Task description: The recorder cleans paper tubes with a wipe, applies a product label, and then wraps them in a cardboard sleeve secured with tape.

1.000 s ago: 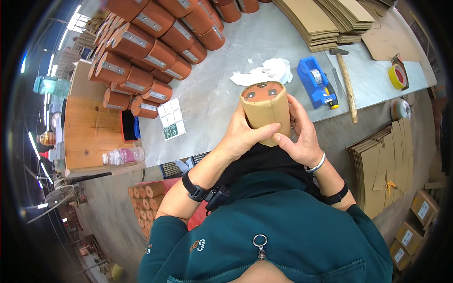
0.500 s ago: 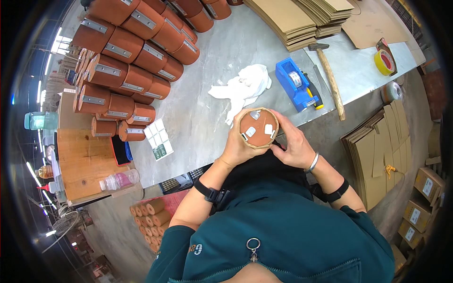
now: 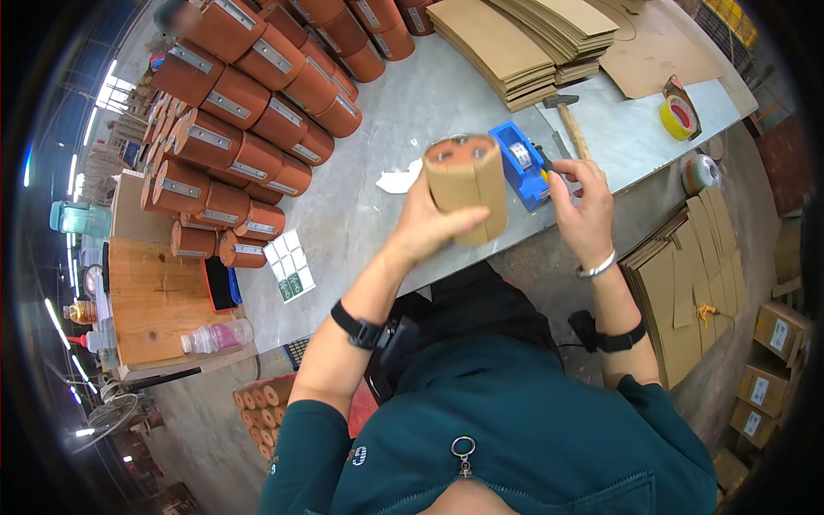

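The left hand [image 3: 429, 219] holds the drum [image 3: 468, 193], brown in a tan card wrap, just left of the blue dispenser [image 3: 518, 167]. That grip is closed round the drum's side, thumb lying across the wrap (the top end, tilted into view, is blurred). The right hand [image 3: 585, 210] is just right of the dispenser's near end, thumb and forefinger bent toward each other; I cannot tell whether this grip is pinching anything.

On the bench [image 3: 356, 215], a white cloth [image 3: 398, 182] lies left of the dispenser, partly hidden by the drum. Farther left of it is the pile [image 3: 245, 142] of brown drums with metal strips; to the left and nearer the person lies a label sheet [image 3: 289, 266]. Cards [image 3: 493, 47] are stacked beyond the dispenser. To its right come the hammer [image 3: 573, 130] (handle partly behind the right hand) and, farther right, the yellow tape [image 3: 678, 118].
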Available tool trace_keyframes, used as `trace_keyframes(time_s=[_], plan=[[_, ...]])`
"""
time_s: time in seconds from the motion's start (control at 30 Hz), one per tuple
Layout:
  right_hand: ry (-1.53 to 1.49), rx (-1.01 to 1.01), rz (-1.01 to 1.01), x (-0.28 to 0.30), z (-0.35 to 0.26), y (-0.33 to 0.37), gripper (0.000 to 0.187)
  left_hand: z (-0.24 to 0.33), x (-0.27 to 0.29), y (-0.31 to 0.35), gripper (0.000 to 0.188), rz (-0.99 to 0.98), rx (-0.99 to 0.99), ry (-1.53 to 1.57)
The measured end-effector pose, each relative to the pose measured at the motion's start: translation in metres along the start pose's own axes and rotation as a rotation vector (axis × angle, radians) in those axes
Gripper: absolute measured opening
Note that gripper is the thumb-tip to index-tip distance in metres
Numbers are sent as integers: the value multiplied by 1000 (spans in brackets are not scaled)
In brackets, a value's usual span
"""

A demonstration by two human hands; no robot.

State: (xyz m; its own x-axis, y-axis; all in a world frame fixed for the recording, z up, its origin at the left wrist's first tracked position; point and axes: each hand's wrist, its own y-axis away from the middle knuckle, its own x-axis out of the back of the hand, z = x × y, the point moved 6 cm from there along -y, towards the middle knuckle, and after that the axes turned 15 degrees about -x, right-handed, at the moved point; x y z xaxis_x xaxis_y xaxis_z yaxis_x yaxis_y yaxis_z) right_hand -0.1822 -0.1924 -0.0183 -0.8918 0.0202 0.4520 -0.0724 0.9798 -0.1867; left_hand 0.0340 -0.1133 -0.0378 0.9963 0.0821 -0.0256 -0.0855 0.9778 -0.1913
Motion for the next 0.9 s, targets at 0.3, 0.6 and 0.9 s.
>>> trace_keyframes(time_s=[0.3,0.6,0.9], plan=[[90,-230,-237,-30,38,-24,33,12,-22,-75,76,-208,24,151],[-148,-340,-278,-36,34,-21,22,-3,-22,-78,79,-201,77,114],[-359,-484,-288,-2,35,21,22,-8,-21,-79,81,-203,86,100]])
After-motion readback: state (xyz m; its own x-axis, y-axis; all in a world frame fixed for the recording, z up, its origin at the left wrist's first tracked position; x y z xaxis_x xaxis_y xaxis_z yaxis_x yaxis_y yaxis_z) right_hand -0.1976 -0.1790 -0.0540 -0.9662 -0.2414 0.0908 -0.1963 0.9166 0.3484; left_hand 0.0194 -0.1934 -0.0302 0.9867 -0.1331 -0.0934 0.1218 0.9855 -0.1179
